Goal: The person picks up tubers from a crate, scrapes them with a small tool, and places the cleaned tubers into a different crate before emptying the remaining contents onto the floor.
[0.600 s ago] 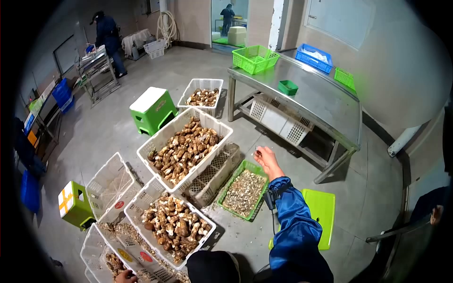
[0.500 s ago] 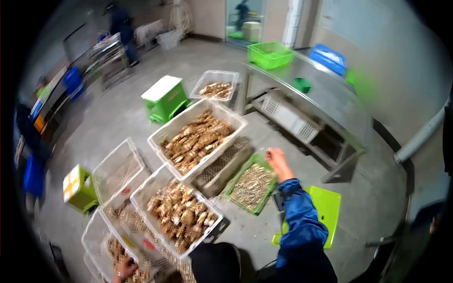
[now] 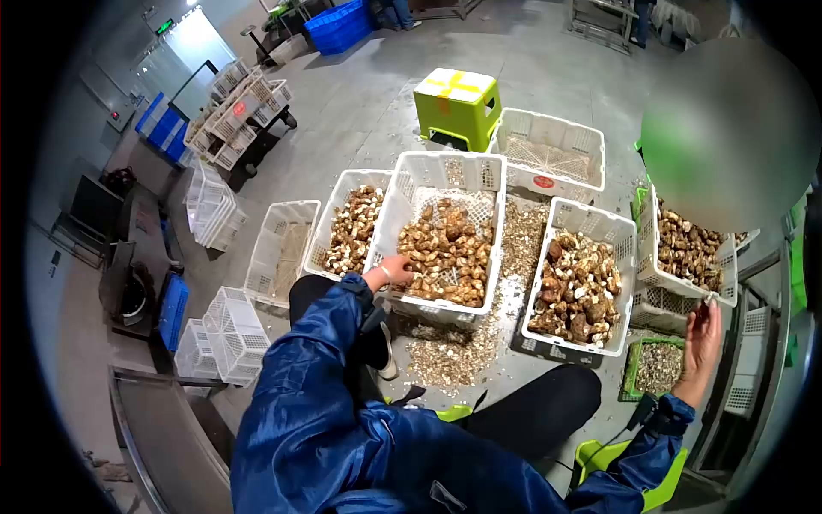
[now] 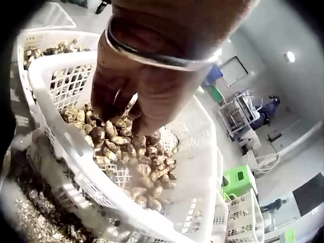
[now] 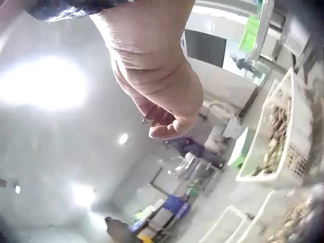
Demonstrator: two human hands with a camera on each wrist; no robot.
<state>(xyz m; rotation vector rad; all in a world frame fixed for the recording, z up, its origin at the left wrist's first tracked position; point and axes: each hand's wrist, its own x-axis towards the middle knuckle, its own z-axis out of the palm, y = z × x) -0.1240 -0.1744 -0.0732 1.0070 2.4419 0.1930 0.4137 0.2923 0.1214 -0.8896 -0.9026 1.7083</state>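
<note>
My left hand [image 3: 394, 270] reaches into a white crate [image 3: 438, 313], its fingers down among brown-and-white mushrooms [image 3: 454, 244]. In the left wrist view the fingers and thumb arch over the pile [image 4: 144, 157], with a pale bit showing between them; I cannot tell whether they grip a mushroom. My right hand [image 3: 702, 343] is raised at the right, beside the corner of another mushroom crate [image 3: 728, 283] and above a green basket [image 3: 632, 377] of small trimmings. The right wrist view shows its fingers [image 5: 167, 132] curled, with a small thin, dark, blade-like piece [image 5: 147, 120] poking out.
A crate of large mushrooms [image 3: 578, 287] stands between my hands. Left of my crate are another mushroom crate [image 3: 321, 244] and a bare crate [image 3: 265, 257]. A lime stool [image 3: 467, 111] stands behind. Trimmings [image 3: 454, 360] litter the floor. A metal table [image 3: 758, 377] borders the right.
The head view has swung left, bringing the left arm and its crate into the middle. The right hand stays raised near the green basket. The left hand remains low in its crate.
</note>
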